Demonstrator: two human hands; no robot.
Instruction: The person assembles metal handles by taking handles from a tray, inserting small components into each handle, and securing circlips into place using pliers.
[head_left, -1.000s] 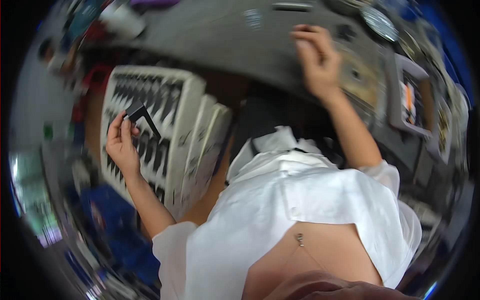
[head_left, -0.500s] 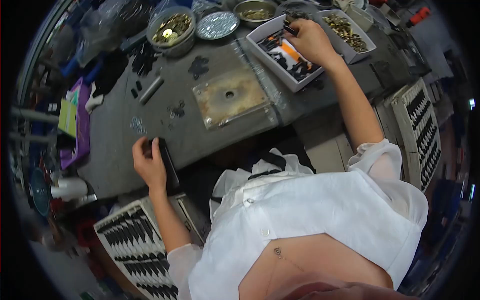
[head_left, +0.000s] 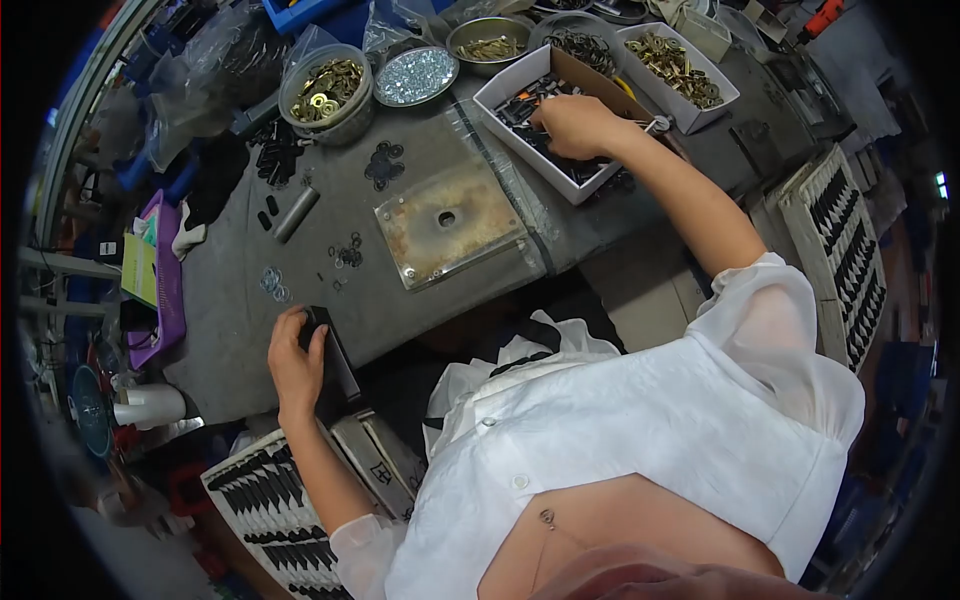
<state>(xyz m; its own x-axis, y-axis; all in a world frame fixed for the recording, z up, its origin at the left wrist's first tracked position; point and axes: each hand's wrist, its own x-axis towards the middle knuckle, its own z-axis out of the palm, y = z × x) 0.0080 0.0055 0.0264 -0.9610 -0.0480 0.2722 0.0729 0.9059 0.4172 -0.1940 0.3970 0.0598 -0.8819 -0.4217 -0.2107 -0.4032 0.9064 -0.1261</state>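
My left hand (head_left: 297, 362) is at the table's front edge, its thumb and fingers closed round the end of a black angled part (head_left: 337, 358). My right hand (head_left: 578, 127) reaches into a white box (head_left: 555, 178) of small black and orange parts (head_left: 530, 105); its fingertips are down among them and what they hold, if anything, is hidden. Between the hands lies a stained metal plate (head_left: 455, 245) with a hole. Small rings (head_left: 272, 280) and a grey cylinder (head_left: 296, 215) rest on the table near my left hand.
Along the back stand a tub of brass pieces (head_left: 330, 95), a dish of clear bits (head_left: 415, 77), a metal bowl (head_left: 490, 45) and a white box of brass parts (head_left: 680, 75). A purple basket (head_left: 172, 290) is left. Racks of black parts (head_left: 270, 500) (head_left: 850, 260) flank the table.
The view has swung from the left rack to the table. The black part has come from over the rack to the table edge in my left hand. My right hand has moved into the white box.
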